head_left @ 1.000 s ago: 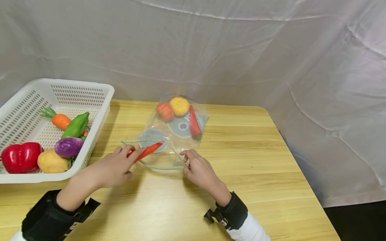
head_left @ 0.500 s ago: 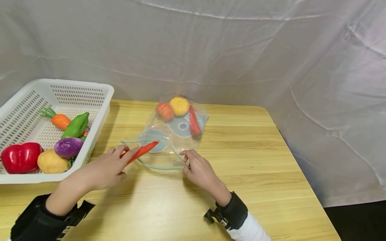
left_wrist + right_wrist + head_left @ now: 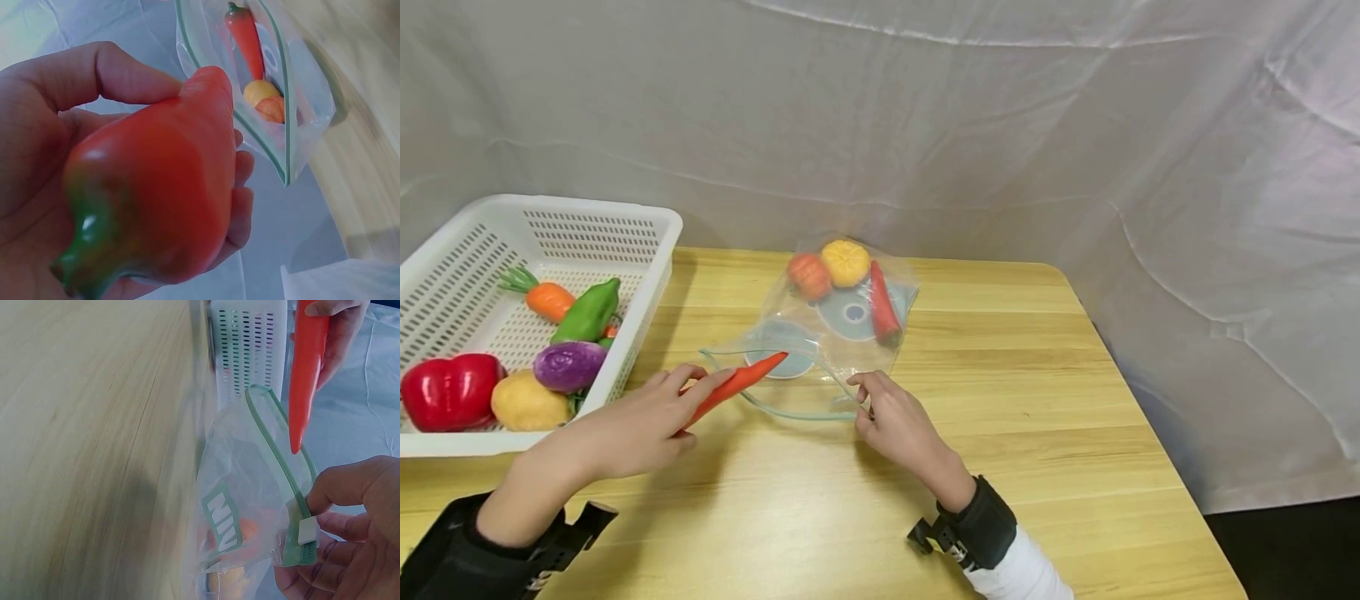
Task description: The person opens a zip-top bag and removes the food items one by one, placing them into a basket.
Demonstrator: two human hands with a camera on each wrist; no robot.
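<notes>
My left hand (image 3: 625, 429) grips a red chili pepper (image 3: 741, 382) by its thick end, its pointed tip aimed at the mouth of a clear zip bag (image 3: 842, 360). In the left wrist view the pepper's green stem (image 3: 94, 244) faces the camera, with thumb and fingers curled round the red body. My right hand (image 3: 897, 421) pinches the bag's green-edged opening at its right corner, beside a white slider (image 3: 307, 530). The opening stands apart. Inside the bag lie another red chili pepper (image 3: 883, 304), a yellow pumpkin-shaped piece (image 3: 846, 264) and an orange-red one (image 3: 810, 277).
On the left stands a white perforated basket (image 3: 658, 267) with a carrot (image 3: 550, 301), a green pepper (image 3: 589, 311), a purple eggplant-like piece (image 3: 569, 367), a potato (image 3: 531, 401) and a red bell pepper (image 3: 454, 392). A grey cloth (image 3: 880, 125) hangs behind the wooden table (image 3: 1037, 375).
My left hand has drawn back to the left and toward me with the chili pepper, its tip shifting left over the bag's opening. The right hand and bag have stayed in place.
</notes>
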